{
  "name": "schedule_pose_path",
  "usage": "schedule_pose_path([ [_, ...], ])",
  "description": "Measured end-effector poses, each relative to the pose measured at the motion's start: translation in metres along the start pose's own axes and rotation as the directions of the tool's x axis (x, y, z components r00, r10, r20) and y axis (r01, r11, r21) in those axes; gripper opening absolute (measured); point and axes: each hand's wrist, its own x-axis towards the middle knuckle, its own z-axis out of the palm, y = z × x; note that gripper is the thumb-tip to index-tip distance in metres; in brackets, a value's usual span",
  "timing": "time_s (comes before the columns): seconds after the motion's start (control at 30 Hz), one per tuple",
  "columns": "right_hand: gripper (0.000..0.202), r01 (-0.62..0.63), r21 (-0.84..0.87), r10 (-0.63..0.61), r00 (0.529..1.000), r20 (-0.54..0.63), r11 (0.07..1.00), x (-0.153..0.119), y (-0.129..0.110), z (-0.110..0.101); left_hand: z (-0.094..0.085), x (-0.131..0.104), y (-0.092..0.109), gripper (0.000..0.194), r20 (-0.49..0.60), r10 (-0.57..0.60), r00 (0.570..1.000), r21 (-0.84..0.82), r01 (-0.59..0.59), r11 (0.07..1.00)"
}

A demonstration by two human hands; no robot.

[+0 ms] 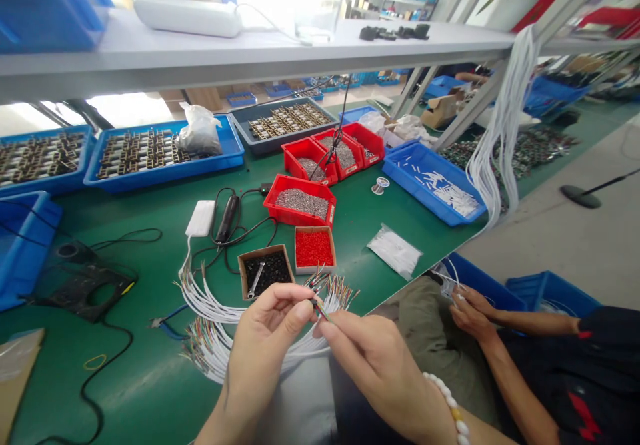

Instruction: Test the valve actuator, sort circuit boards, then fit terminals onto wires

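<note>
My left hand pinches a small dark piece between thumb and forefinger. Close on its right, my right hand, with a beaded bracelet at the wrist, is closed on thin coloured wires that run up to the dark piece. The fingertips of both hands almost meet. Behind and below them, bundles of white cables with stripped coloured ends lie curved on the green table. Just beyond my hands are a box of black parts with a wrench on top and a box of red parts.
Red bins of small metal parts stand behind the boxes. Blue trays line the back under a white shelf. A black stand is at left. Another person's hands hold a cable at right.
</note>
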Motion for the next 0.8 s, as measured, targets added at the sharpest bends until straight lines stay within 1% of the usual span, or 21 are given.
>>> schedule_pose_path([
  [0.17, 0.038, -0.034, 0.028, 0.032, 0.997, 0.074, 0.999, 0.001, -0.006, -0.004, 0.001, -0.003, -0.001, 0.015, -0.031, 0.016, 0.999, 0.017, -0.016, 1.0],
  [0.27, 0.04, -0.058, 0.078, 0.051, 0.994, 0.098, 0.995, 0.003, -0.008, -0.007, 0.0, -0.004, -0.001, 0.013, -0.017, 0.038, 0.999, 0.04, -0.038, 0.998],
  [0.4, 0.04, -0.102, 0.122, 0.083, 0.985, 0.149, 0.987, 0.002, -0.007, -0.01, -0.003, -0.004, 0.002, 0.011, 0.018, 0.11, 0.994, 0.078, -0.111, 0.991],
  [0.43, 0.04, -0.117, 0.133, 0.095, 0.982, 0.164, 0.984, 0.002, -0.006, -0.01, -0.004, -0.004, 0.003, 0.012, 0.023, 0.107, 0.994, 0.078, -0.108, 0.991],
  [0.5, 0.042, -0.142, 0.158, 0.112, 0.977, 0.183, 0.977, 0.001, -0.005, -0.01, -0.005, -0.003, 0.004, 0.015, 0.025, 0.061, 0.998, 0.054, -0.063, 0.997],
  [0.6, 0.043, -0.158, 0.203, 0.123, 0.977, 0.174, 0.966, 0.001, -0.005, -0.01, -0.005, -0.002, 0.005, 0.017, 0.021, 0.0, 1.0, -0.006, 0.0, 1.0],
  [0.7, 0.041, -0.144, 0.295, 0.111, 0.986, 0.124, 0.945, 0.002, -0.007, -0.011, -0.003, -0.002, 0.004, 0.014, 0.009, 0.018, 1.0, -0.029, -0.018, 0.999],
  [0.8, 0.036, -0.139, 0.367, 0.115, 0.989, 0.089, 0.92, 0.004, -0.008, -0.014, -0.003, -0.003, 0.006, 0.014, -0.002, 0.046, 0.999, 0.029, -0.046, 0.999],
])
